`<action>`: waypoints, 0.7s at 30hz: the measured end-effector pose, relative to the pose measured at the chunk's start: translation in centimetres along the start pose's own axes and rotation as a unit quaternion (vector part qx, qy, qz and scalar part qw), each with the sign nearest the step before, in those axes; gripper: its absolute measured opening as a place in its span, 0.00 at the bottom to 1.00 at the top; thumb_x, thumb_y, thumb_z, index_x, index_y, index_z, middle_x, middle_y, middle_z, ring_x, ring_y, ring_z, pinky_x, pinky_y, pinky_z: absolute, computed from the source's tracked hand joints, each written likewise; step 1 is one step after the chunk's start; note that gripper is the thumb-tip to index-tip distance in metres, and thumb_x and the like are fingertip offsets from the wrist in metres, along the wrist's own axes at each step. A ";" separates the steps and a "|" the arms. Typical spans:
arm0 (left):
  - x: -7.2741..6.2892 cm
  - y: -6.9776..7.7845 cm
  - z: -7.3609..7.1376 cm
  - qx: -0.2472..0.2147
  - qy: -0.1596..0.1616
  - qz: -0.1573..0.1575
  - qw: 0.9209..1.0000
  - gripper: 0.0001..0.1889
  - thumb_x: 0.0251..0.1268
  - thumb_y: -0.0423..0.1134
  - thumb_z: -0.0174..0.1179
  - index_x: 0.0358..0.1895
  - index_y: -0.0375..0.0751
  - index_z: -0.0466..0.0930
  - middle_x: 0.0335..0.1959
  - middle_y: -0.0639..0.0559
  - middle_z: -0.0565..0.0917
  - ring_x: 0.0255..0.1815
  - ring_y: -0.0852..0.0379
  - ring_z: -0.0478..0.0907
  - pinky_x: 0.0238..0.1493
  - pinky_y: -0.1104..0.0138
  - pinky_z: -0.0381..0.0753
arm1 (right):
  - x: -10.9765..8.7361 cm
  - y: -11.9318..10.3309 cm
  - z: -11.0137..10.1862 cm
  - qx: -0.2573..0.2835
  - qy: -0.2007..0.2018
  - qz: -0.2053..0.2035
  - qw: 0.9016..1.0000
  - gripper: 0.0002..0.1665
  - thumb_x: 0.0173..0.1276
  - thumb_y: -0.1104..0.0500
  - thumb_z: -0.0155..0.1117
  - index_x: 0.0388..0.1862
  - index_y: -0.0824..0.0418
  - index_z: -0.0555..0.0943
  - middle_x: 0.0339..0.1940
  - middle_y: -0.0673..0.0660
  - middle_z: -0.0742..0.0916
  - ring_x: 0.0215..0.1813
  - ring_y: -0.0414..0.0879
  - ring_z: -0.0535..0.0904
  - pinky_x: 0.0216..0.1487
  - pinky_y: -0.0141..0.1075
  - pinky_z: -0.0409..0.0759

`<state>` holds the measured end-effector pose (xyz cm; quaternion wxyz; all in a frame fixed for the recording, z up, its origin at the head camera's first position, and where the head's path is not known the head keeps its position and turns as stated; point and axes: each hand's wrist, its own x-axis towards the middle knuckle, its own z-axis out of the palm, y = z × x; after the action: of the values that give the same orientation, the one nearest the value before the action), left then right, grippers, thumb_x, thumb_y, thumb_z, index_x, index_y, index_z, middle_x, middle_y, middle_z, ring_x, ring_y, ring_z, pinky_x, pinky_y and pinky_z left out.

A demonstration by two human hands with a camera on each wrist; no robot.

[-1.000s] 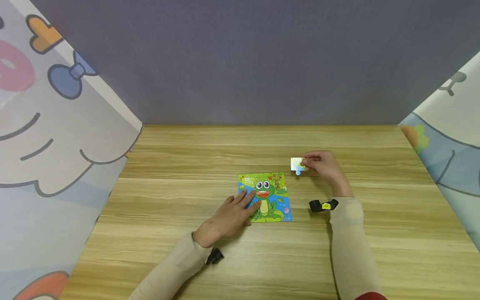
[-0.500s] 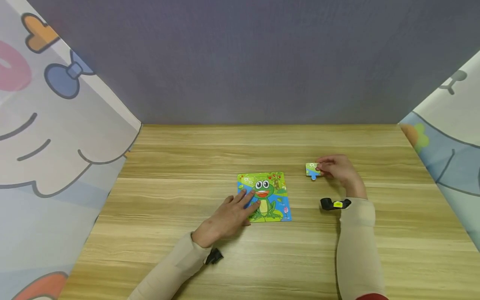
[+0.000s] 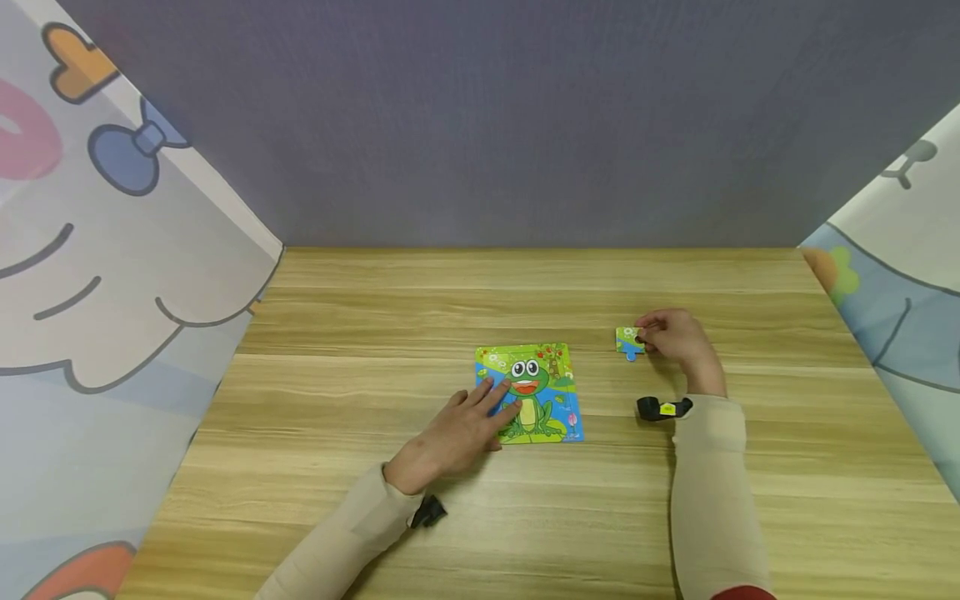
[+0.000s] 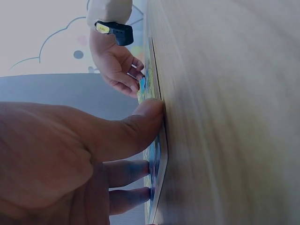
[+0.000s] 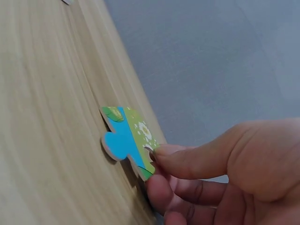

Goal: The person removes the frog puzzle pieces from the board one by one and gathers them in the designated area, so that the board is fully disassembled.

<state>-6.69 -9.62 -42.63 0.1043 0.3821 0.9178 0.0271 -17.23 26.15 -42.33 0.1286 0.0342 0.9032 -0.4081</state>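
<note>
A square jigsaw puzzle (image 3: pixel 558 367) with a smiling green frog lies on the wooden table. Over its lower left part rests my left hand (image 3: pixel 459 429), fingers spread and fairly straight; in the left wrist view the thumb (image 4: pixel 149 110) touches the puzzle's edge and two fingertips press its face. To the upper right of the puzzle, my right hand (image 3: pixel 678 342) pinches a loose puzzle piece (image 3: pixel 628 342) between thumb and fingers. In the right wrist view this piece (image 5: pixel 133 138) shows green, blue and a white flower, with a blue knob, close over the table.
The wooden tabletop (image 3: pixel 337 333) meets a grey upright panel (image 3: pixel 525 125) at the back. Cartoon-printed walls (image 3: pixel 150 267) stand on both sides. A black strap device (image 3: pixel 663 408) sits at the right wrist, another black device (image 3: pixel 429 512) at the left.
My right hand has carried the puzzle piece rightward and slightly nearer, away from the puzzle; the glare on the piece is gone. My left hand stays in place on the puzzle.
</note>
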 end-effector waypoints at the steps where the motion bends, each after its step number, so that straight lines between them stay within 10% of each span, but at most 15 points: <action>1: 0.0 0.0 0.0 0.000 0.000 0.000 1.000 0.30 0.72 0.49 0.58 0.75 0.49 0.65 0.80 0.41 0.60 0.80 0.39 0.60 0.65 0.45 0.75 | 0.0 -0.1 0.1 -0.007 0.002 0.003 1.000 0.18 0.74 0.67 0.56 0.57 0.78 0.77 0.44 0.71 0.88 0.29 0.35 0.79 0.33 0.27 0.78; 21: 0.0 0.0 -0.1 0.012 0.007 0.000 1.000 0.31 0.71 0.49 0.59 0.74 0.50 0.66 0.79 0.42 0.62 0.79 0.39 0.62 0.64 0.46 0.77 | -0.2 -0.7 0.2 -0.073 0.016 0.014 0.997 0.17 0.76 0.64 0.50 0.57 0.72 0.79 0.50 0.71 0.84 0.44 0.55 0.82 0.42 0.40 0.78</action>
<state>-6.67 -9.61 -42.53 0.0930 0.3833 0.9187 0.0194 -17.13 25.50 -41.91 0.1225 0.0441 0.9320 -0.3382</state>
